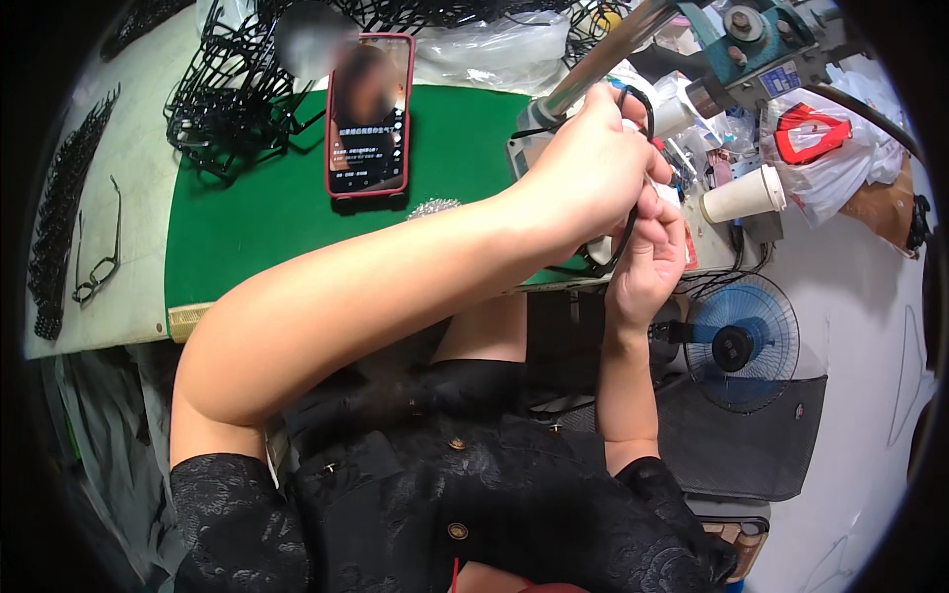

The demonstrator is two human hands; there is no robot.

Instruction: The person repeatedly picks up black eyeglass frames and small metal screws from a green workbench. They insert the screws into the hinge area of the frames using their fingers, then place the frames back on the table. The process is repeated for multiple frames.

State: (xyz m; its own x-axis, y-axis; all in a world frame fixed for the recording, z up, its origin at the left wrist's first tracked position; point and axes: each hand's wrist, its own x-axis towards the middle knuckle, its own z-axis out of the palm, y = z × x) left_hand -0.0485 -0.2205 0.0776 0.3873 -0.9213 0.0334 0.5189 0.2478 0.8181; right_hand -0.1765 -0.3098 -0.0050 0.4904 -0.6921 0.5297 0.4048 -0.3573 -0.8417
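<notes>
My left hand (611, 153) reaches across to the right side of the green-topped bench, its fingers closed on a black eyeglass frame (647, 107). Just below it, my right hand (647, 262) has its fingers curled and pinched together at the same frame. A thin dark part of the frame hangs down between the two hands. My left hand covers much of the frame, so the exact grip of the fingertips is hidden. Both hands are beside a bench machine (756, 49) with a slanted metal post.
A phone in a red case (369, 114) leans upright on the green mat (257, 237). Tangled black frames (237, 89) pile up at the back left, with a single pair of glasses (99, 272) at far left. A white cup (743, 195) and blue fan (741, 341) are at right.
</notes>
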